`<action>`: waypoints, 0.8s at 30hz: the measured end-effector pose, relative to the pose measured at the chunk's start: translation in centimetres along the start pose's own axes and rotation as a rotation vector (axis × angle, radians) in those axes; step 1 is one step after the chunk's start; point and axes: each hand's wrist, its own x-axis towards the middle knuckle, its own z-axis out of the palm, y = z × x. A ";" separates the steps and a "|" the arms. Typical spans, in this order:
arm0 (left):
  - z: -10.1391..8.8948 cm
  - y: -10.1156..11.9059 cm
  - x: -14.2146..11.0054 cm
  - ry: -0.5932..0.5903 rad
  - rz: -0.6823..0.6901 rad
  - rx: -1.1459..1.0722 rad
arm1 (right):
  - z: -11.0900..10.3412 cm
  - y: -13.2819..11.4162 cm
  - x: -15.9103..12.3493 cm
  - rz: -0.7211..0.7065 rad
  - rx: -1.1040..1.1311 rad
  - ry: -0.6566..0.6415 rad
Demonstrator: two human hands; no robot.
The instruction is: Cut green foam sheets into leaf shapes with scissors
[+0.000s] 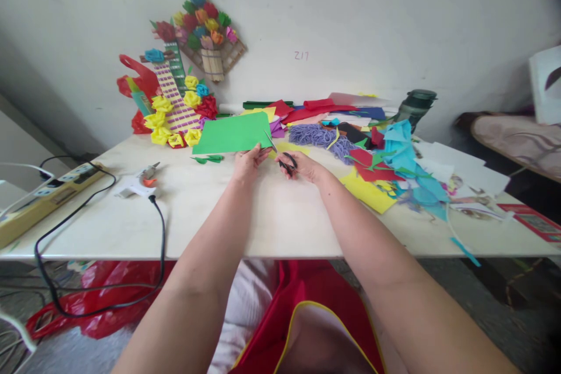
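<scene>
My left hand (250, 162) is closed on the lower right edge of a green paper sheet (232, 133), which is held up a little over the table. In my right hand (303, 167) is a pair of scissors (288, 163) with black handles, my fingers in the loops. The scissor blades point up and left at the sheet's right edge; whether they touch the paper I cannot tell. Small green paper leaves (207, 159) lie on the table just below the sheet.
A glue gun (139, 184) with a black cord lies left, near a power strip (52, 198). Paper flowers (161, 120) stand at the back left. Purple yarn (322, 139), coloured paper scraps (372, 165) and a dark bottle (416, 106) occupy the right side. A red bag (109, 292) is under the table.
</scene>
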 end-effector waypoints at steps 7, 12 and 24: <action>-0.2 -0.1 0.1 0.000 0.005 0.006 | 0.1 -0.1 0.0 0.006 -0.015 0.004; -0.4 0.0 0.2 -0.017 0.004 -0.006 | -0.1 -0.2 -0.1 -0.007 -0.037 -0.017; -0.6 0.3 0.1 -0.047 -0.019 -0.019 | -0.1 -0.8 -0.4 0.002 -0.082 -0.012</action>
